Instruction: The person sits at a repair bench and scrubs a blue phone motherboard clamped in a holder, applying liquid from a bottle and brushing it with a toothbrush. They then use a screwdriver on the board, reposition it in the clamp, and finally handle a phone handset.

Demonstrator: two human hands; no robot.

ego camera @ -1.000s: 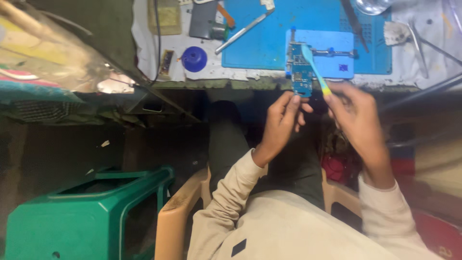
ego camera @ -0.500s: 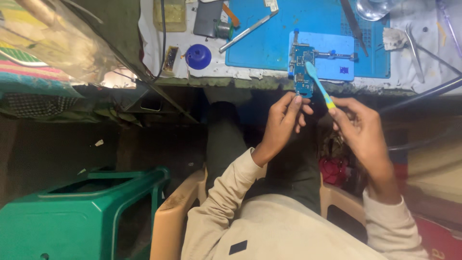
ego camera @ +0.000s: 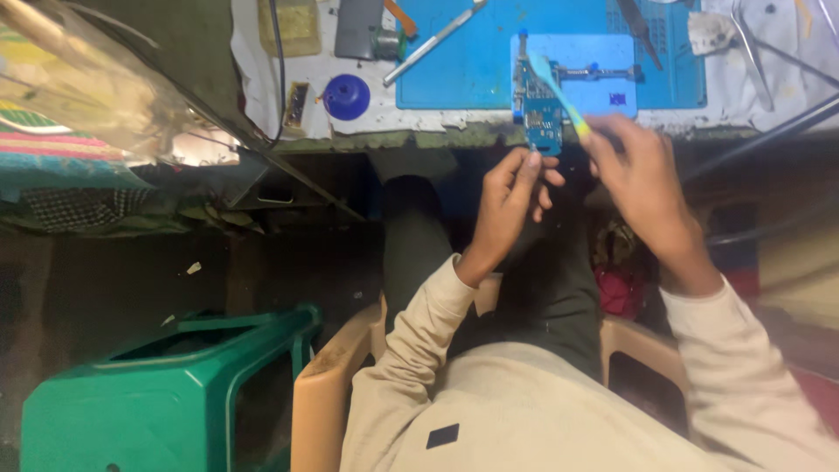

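Note:
My left hand (ego camera: 509, 199) pinches the lower end of a small blue-green circuit board (ego camera: 540, 114), holding it upright just in front of the bench edge. My right hand (ego camera: 642, 179) grips a brush with a yellow-green handle (ego camera: 559, 93); its light blue head rests against the upper part of the board. Both hands are raised above my lap, in front of the blue work mat (ego camera: 489, 70).
On the bench lie a light blue holder plate (ego camera: 603, 87), a metal tool (ego camera: 434, 40), a round blue cap (ego camera: 347, 96), a grey box (ego camera: 358, 28) and tweezers (ego camera: 752, 44). A green plastic stool (ego camera: 166, 393) stands at lower left beside my beige chair (ego camera: 328, 402).
The view has shifted slightly. Both hands stay on the board and brush; the brush head has moved a little along the upper part of the board.

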